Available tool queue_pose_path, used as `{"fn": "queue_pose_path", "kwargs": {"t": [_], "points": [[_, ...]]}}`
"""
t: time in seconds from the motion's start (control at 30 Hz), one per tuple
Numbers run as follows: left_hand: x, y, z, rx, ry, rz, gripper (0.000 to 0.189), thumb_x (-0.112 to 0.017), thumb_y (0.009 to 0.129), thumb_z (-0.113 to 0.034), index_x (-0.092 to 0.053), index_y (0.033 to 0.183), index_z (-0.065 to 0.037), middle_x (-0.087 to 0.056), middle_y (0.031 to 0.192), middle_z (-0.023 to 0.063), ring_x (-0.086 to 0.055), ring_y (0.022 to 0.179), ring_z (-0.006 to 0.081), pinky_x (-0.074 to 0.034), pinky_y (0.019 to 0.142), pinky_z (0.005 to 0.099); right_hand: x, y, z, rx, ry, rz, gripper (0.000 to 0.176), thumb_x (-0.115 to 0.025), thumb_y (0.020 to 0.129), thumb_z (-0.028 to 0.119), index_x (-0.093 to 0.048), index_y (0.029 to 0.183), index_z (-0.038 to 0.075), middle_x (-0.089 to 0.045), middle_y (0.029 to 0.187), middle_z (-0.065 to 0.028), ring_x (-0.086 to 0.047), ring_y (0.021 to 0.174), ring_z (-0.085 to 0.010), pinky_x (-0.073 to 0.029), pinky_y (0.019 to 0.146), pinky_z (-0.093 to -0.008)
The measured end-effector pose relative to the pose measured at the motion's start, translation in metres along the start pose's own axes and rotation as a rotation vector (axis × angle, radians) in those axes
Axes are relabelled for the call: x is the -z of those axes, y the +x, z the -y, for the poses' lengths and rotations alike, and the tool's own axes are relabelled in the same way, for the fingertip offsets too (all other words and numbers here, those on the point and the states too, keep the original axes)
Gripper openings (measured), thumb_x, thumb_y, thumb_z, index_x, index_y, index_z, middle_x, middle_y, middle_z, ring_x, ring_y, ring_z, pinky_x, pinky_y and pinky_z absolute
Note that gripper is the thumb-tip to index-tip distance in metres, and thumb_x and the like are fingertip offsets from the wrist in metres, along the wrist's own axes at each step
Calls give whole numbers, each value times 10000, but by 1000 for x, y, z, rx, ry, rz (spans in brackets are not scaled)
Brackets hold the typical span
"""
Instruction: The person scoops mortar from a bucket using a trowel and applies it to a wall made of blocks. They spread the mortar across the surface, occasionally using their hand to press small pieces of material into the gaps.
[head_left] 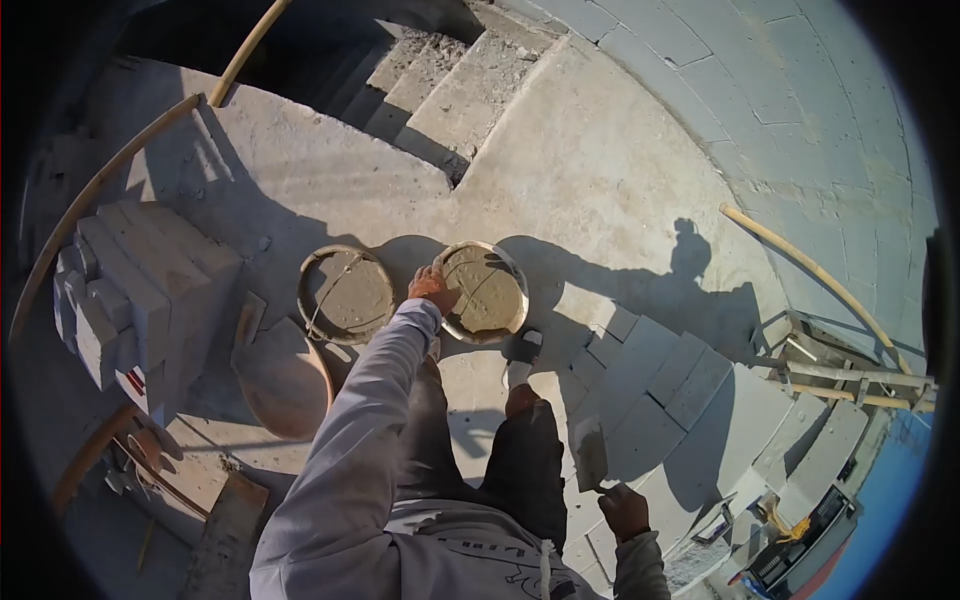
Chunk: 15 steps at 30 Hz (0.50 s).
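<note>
My left hand reaches down to the left rim of a round tub of wet mortar. Its fingers look spread and no firm grip shows. A thin wire handle lies across the mortar in this tub. Close by on the left stands a second mortar tub, also with a wire across its top. Low on the right, my right hand is closed around the handle of a trowel, its blade pointing away from me over the pale blocks.
Concrete steps descend at the top, beside a floor edge. Stacked blocks stand left, near an empty-looking basin. A block wall rises at right. Curved poles line the left side. A crate sits lower right.
</note>
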<state>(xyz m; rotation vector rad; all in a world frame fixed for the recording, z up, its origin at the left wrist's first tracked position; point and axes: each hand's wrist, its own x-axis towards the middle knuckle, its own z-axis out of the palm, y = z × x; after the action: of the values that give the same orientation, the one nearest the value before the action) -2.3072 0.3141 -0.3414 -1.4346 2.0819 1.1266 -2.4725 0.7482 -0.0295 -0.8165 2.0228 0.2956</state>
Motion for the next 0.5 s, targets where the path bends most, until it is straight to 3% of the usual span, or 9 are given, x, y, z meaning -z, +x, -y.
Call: {"fn": "queue_pose_path", "kwargs": {"t": [0.07,0.13,0.2,0.23,0.27,0.33,0.37,0.47,0.5], "points": [[-32,20,-10,-10,61,122,737,-596,764,-431,-394,1322,6,-450,1328,212,-407,1262,316,-337,1044,361,21,32,6,-58,31,-29,224,-570,758,255,-638,775,43,-620,806,-157,-615,721,-337,-495,648,-439],[-56,28,-13,119,-49,328,707,-577,758,-458,-442,1283,-5,-534,1237,206,-516,1154,319,-408,970,350,44,57,5,-197,128,-85,186,-594,756,248,-633,757,66,-620,733,-133,-621,664,-301,-503,592,-411],[-107,37,14,107,-138,440,469,-591,738,-504,-691,973,-111,-688,858,104,-654,843,254,-486,821,355,57,86,-17,-21,-55,-107,186,-582,759,238,-638,774,61,-621,711,-138,-630,697,-299,-510,625,-410],[-60,11,-11,120,-270,511,439,-593,742,-526,-721,840,-117,-686,743,67,-660,796,223,-490,802,354,67,104,-24,158,-208,-40,216,-578,759,265,-648,800,64,-633,748,-149,-633,733,-310,-510,657,-415],[-58,5,-17,76,-288,595,461,-528,784,-542,-706,840,-121,-674,925,124,-628,899,294,-459,843,407,80,126,-32,335,-369,19,248,-575,759,291,-658,826,68,-645,785,-160,-636,769,-320,-510,690,-420],[-58,-10,-42,140,-102,499,495,-441,827,-520,-667,1065,-150,-623,1127,125,-565,1091,281,-417,940,390,96,173,-48,-113,-34,106,372,-586,731,362,-680,946,73,-651,936,-200,-617,892,-366,-483,822,-442],[-32,-18,-63,277,-112,554,527,-423,831,-501,-598,1191,-158,-546,1255,133,-503,1177,295,-379,992,382,112,196,-53,-164,-117,192,422,-578,729,401,-675,978,75,-648,971,-198,-608,934,-365,-475,845,-442],[-32,-22,-76,350,-107,499,565,-418,815,-500,-566,1228,-143,-482,1327,140,-429,1252,297,-326,1040,400,166,240,-72,-95,-156,189,436,-578,730,402,-670,1000,72,-647,981,-200,-609,949,-356,-473,855,-431],[-26,-7,-77,331,-117,446,556,-424,813,-497,-573,1219,-146,-486,1324,134,-427,1252,305,-324,1044,392,198,253,-75,-157,-109,302,470,-582,717,403,-659,1023,55,-651,974,-196,-610,956,-352,-473,855,-423]]}}
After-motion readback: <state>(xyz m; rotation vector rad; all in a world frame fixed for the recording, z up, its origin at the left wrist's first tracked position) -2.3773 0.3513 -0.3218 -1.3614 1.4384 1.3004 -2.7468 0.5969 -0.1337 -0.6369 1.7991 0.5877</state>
